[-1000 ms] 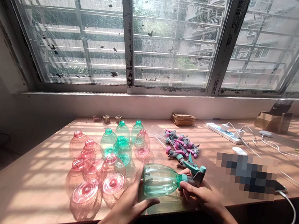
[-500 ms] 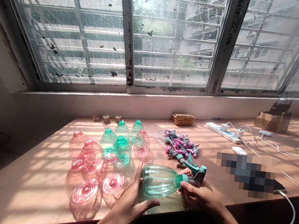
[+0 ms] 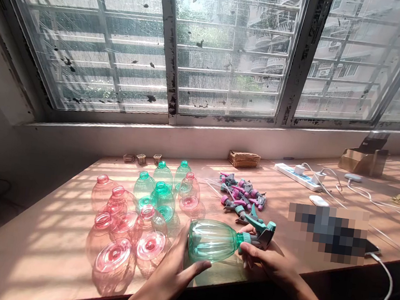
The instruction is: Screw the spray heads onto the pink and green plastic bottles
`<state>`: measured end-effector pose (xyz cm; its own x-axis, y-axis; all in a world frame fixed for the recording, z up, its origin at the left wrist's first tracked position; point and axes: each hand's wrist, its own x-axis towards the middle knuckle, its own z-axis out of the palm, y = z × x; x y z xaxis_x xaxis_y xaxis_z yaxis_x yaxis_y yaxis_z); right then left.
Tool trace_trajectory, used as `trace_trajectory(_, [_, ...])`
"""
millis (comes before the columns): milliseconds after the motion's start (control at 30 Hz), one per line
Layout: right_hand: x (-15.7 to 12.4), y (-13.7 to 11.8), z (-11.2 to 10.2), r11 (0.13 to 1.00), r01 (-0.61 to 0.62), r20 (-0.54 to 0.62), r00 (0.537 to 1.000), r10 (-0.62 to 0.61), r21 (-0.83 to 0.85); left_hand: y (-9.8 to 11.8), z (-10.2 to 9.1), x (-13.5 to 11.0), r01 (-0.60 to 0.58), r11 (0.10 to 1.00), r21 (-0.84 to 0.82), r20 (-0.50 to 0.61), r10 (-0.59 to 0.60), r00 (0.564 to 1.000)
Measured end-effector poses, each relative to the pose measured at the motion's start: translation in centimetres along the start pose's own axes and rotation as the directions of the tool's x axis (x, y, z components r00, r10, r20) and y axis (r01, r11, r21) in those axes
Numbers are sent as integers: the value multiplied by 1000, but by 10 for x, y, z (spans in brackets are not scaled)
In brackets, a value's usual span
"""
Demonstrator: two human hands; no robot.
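Observation:
I hold a clear teal plastic bottle point(image 3: 212, 240) on its side just above the table's front edge. My left hand point(image 3: 172, 273) wraps round the bottle's wide base end, thumb under it. My right hand point(image 3: 266, 261) grips the bottle's neck, where a teal and grey trigger sprayer head point(image 3: 261, 229) sits. Left of the bottle lie several empty pink bottles point(image 3: 118, 237) and teal bottles point(image 3: 160, 189) without heads.
A heap of pink and grey sprayer heads point(image 3: 241, 194) lies behind the held bottle. On the wooden table point(image 3: 45, 248) to the right are a power strip point(image 3: 297, 176) with cables, a blurred patch and a cardboard box point(image 3: 362, 160). A small woven basket point(image 3: 244, 159) sits by the window wall.
The bottle and both hands have shifted very slightly to the left; my right fingers have moved a little round the neck. Everything else stays in place.

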<state>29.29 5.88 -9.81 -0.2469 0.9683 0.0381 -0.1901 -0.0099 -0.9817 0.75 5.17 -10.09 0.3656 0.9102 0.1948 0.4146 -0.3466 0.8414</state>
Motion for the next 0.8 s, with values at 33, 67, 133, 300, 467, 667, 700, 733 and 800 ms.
trace_trajectory(33, [0,0,0,1000,-4,-1,1000,4,0,0,0,0,-5,1000,5,-5,5,1000])
trace_trajectory(67, [0,0,0,1000,-7,-1,1000,7,1,0,0,1,-16,1000,8,-9,16,1000])
trace_trajectory(133, [0,0,0,1000,-10,2,1000,10,2,1,-1,2,-43,999,6,-11,43,999])
trace_trajectory(300, [0,-1,0,1000,6,11,1000,-6,-7,3,-2,-1,-44,999,-29,35,45,998])
trace_trajectory(467, [0,-1,1,1000,12,-4,1000,-13,-29,1,-3,-3,25,999,-38,26,-24,999])
trace_trajectory(667, [0,-2,2,999,3,-22,1000,-4,-40,5,-2,0,-28,998,-47,7,28,1000])
trace_trajectory(700, [0,-2,2,999,3,-24,1000,-4,-43,6,-2,0,-28,998,-53,16,29,999])
trace_trajectory(733, [0,-2,2,999,6,-24,1000,-8,-46,6,-2,-1,-21,998,-61,27,22,999])
trace_trajectory(800, [0,-2,2,998,19,-26,999,-21,-53,7,-3,-2,9,997,-79,45,-6,999])
